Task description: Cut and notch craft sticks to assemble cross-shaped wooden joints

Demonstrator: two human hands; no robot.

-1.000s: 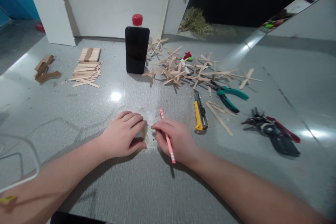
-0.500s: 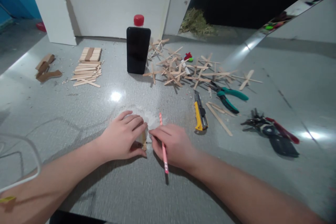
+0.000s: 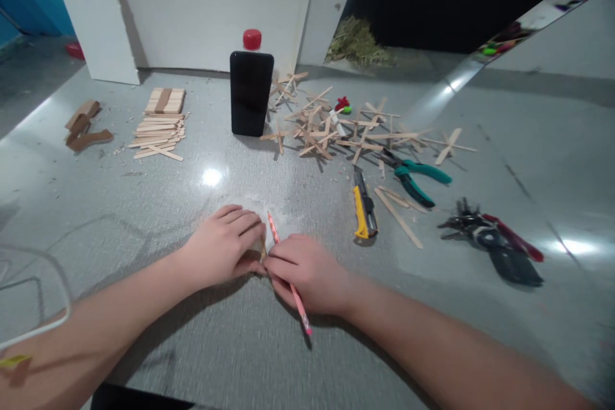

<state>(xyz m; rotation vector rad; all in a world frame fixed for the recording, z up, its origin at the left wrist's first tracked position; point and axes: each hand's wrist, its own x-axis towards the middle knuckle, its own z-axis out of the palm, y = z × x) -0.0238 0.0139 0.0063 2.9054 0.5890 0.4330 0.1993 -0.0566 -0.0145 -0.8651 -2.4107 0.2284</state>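
Observation:
In the lower middle of the head view, my left hand point(image 3: 228, 245) is closed around a small wooden craft stick point(image 3: 262, 248), of which only a short edge shows between thumb and fingers. A pink pencil point(image 3: 300, 309) is held in my right hand point(image 3: 307, 272), its eraser end slanting down toward me and its tip pointing away. The right fingertips meet the left thumb at the near end of the stick. What lies under both hands is hidden.
Ahead stand a black phone point(image 3: 250, 95) and a red-capped bottle point(image 3: 252, 39). Stacked craft sticks point(image 3: 161, 131) lie left. To the right are crossed sticks point(image 3: 317, 134), a yellow cutter point(image 3: 364, 208), green-handled pliers point(image 3: 416, 176) and a bunch of keys point(image 3: 490, 240).
My right hand has shifted left against the left fingers. The pencil has tilted, its tip swinging left. The stick has turned or lifted slightly in my left hand.

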